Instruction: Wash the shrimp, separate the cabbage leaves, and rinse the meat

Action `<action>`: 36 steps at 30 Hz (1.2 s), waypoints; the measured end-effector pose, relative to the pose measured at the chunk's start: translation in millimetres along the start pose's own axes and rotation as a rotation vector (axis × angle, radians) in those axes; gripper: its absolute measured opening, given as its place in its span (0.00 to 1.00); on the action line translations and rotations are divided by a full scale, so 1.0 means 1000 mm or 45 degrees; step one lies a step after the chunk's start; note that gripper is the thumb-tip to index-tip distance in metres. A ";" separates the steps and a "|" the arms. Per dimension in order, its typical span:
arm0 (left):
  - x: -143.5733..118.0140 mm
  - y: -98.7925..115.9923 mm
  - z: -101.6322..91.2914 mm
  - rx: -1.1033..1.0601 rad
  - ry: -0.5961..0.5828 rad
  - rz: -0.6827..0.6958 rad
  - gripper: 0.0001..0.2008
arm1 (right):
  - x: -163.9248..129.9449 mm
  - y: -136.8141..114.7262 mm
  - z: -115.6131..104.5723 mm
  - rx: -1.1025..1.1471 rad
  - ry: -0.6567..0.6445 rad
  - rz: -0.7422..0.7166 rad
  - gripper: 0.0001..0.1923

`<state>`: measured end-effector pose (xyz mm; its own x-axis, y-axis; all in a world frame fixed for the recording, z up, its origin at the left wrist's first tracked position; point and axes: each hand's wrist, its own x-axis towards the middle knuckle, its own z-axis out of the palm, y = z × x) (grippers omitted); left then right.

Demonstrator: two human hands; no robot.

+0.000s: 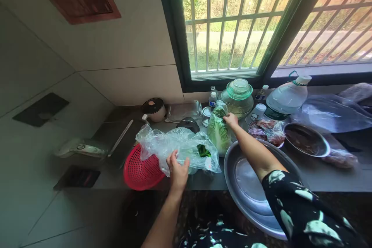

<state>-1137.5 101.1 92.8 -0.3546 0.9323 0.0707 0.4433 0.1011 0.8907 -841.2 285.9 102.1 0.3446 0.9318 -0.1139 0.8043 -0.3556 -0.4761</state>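
Note:
My right hand [231,119] reaches across the counter, its fingers closed on the upper part of a napa cabbage [218,133] in clear plastic wrap. The cabbage stands tilted at the back of the counter. In front of my body, my left hand [178,169] is against the near side of a clear plastic bag [162,145], thumb and fingers apart. Some dark green leaves [203,150] show inside that bag. Partly under the bag sits a red plastic colander [142,172].
A large metal basin [232,174] overhangs the counter's front edge below my right arm. Behind stand a glass jar [236,104], a big water jug [287,97] and a lidded pot [154,109]. To the right are wrapped meat [267,131] and a metal bowl [306,139].

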 end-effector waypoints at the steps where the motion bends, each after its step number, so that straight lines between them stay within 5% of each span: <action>1: 0.001 -0.006 -0.009 0.021 -0.016 -0.034 0.24 | -0.002 -0.001 0.005 -0.006 0.016 -0.027 0.18; 6: -0.028 0.010 -0.040 0.037 0.064 0.106 0.22 | -0.017 -0.012 -0.015 -0.028 0.214 -0.324 0.19; 9: -0.046 0.041 -0.039 -0.311 -0.214 0.131 0.18 | -0.042 -0.039 -0.047 -0.023 0.460 -0.707 0.20; 12: -0.048 0.061 -0.019 -0.732 -0.747 -0.119 0.16 | -0.075 -0.072 -0.089 0.060 0.679 -0.969 0.20; 14: -0.043 0.069 0.001 -0.923 -0.936 -0.350 0.19 | -0.095 -0.090 -0.127 0.154 0.860 -1.043 0.19; 20: -0.011 0.112 0.069 -1.506 -0.983 -0.846 0.31 | -0.141 -0.130 -0.255 0.568 1.185 -1.071 0.19; 23: -0.001 0.136 0.090 -1.611 -1.045 -0.564 0.36 | -0.168 -0.140 -0.288 0.590 1.284 -1.029 0.19; 26: -0.009 0.139 0.096 -1.331 -1.165 -0.134 0.28 | -0.195 -0.133 -0.298 0.255 1.380 -1.031 0.21; 29: -0.031 0.123 0.088 -1.138 -1.315 0.026 0.19 | -0.221 -0.110 -0.303 0.100 1.321 -0.972 0.22; 31: -0.048 0.117 0.078 -1.167 -1.431 0.055 0.22 | -0.240 -0.090 -0.310 0.193 1.136 -0.963 0.22; 34: -0.076 0.124 0.064 -1.349 -1.623 -0.040 0.34 | -0.268 -0.057 -0.325 0.286 0.619 -1.074 0.24; 36: -0.095 0.137 0.061 -1.363 -1.563 -0.092 0.36 | -0.279 -0.033 -0.337 0.296 0.259 -1.100 0.27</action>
<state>-992.4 47.3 181.1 0.7158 0.6906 0.1034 -0.4719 0.3692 0.8006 -800.5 13.7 443.0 -0.2351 0.8284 0.5085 0.7116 0.5031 -0.4905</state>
